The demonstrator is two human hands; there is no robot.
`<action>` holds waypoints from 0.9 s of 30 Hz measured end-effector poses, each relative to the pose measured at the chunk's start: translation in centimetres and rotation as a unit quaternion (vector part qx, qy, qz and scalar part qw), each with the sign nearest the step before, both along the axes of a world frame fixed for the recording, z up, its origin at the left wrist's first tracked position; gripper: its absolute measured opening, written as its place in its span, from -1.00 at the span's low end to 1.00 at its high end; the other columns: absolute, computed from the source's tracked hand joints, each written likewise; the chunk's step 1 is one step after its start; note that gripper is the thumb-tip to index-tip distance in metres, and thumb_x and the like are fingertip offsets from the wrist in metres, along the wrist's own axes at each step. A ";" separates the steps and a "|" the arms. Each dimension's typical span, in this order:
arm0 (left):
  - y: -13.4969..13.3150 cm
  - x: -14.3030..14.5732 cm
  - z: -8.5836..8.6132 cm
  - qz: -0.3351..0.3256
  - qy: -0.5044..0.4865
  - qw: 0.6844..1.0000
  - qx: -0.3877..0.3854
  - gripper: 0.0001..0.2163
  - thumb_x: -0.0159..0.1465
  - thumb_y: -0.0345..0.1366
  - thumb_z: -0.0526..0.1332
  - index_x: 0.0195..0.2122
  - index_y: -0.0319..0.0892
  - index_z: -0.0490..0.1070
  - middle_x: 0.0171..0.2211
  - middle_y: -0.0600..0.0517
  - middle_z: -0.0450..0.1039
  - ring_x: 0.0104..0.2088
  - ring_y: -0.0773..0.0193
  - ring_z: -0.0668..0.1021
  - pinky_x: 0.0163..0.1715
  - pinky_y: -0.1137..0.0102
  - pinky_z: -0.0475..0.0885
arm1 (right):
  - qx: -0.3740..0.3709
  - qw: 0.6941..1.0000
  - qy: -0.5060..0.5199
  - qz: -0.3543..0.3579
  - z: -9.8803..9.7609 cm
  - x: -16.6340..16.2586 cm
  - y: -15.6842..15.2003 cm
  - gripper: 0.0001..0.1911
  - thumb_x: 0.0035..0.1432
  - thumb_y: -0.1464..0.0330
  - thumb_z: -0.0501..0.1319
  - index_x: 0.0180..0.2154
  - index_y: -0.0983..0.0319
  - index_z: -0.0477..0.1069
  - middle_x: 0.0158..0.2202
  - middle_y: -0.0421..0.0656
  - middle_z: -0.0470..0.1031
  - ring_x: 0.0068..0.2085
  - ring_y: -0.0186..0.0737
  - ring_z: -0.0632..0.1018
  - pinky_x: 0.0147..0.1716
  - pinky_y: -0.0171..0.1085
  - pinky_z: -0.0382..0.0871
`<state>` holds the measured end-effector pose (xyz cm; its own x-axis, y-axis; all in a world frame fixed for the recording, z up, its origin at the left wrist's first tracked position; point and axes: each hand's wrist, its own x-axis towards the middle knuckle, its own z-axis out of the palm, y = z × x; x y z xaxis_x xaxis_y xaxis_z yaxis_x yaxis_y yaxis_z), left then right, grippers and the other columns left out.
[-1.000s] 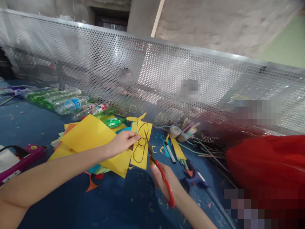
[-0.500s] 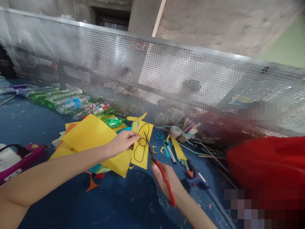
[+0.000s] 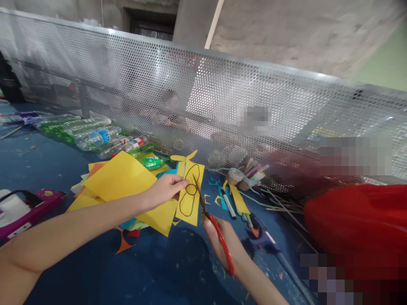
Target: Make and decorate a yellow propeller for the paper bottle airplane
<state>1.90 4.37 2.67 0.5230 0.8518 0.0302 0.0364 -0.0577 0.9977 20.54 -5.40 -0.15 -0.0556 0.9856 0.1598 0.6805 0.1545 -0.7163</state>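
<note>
left hand (image 3: 165, 190) pinches yellow strip (image 3: 191, 198), right of paper pile (image 3: 122, 178) | right hand (image 3: 231, 240) grips red scissors (image 3: 213, 223), blades at strip | I'd fear strip swivelling in narrow pinch, cut crossing drawn outline (image 3: 191, 189)

It looked like a craft workshop, a room for making things. There were red scissors (image 3: 221, 237) and drawn-on yellow paper (image 3: 190, 201). A marker (image 3: 228, 204) and plastic bottles (image 3: 101, 137) lay on a big blue desk (image 3: 152, 271), with a purple power strip (image 3: 48, 199) at one side. A metal screen (image 3: 133, 70) full of little holes stood along the back, before a bare gray wall (image 3: 286, 34).
</note>
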 end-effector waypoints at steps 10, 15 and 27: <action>-0.1 0.0 0.0 -0.011 -0.028 0.999 -0.023 -0.74 0.25 -0.13 0.17 -0.45 -0.22 0.39 -0.49 0.03 0.43 -0.44 0.30 0.49 -0.33 0.35 0.40 | 0.029 0.999 -0.029 0.009 -0.3 0.3 0.1 -0.52 0.19 -0.03 -0.03 -0.59 0.17 0.08 -0.62 -0.25 0.13 -0.55 -0.32 0.17 -0.59 -0.33 0.05; 0.0 0.0 -0.2 -0.024 -0.039 0.999 -0.017 -0.73 0.26 -0.12 0.15 -0.45 -0.22 0.40 -0.49 0.03 0.43 -0.42 0.29 0.51 -0.30 0.33 0.41 | 0.020 0.999 -0.049 0.013 -0.3 0.4 0.3 -0.52 0.20 -0.03 -0.06 -0.58 0.16 0.09 -0.61 -0.25 0.14 -0.56 -0.31 0.20 -0.58 -0.31 0.07; 0.0 0.2 -0.4 0.016 -0.061 0.997 -0.055 -0.84 0.19 -0.24 0.24 -0.43 -0.23 0.49 -0.44 0.02 0.50 -0.41 0.31 0.51 -0.32 0.38 0.39 | -0.051 0.996 0.015 0.070 -0.7 0.8 0.1 -0.45 0.19 -0.15 -0.07 -0.41 0.20 0.23 -0.49 -0.19 0.34 -0.50 -0.21 0.45 -0.49 -0.27 0.35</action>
<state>2.09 4.41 2.30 0.4939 0.8695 -0.0033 -0.0846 0.0518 0.9951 21.38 -5.35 -0.83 -0.1907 0.9797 0.0626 0.6354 0.1718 -0.7528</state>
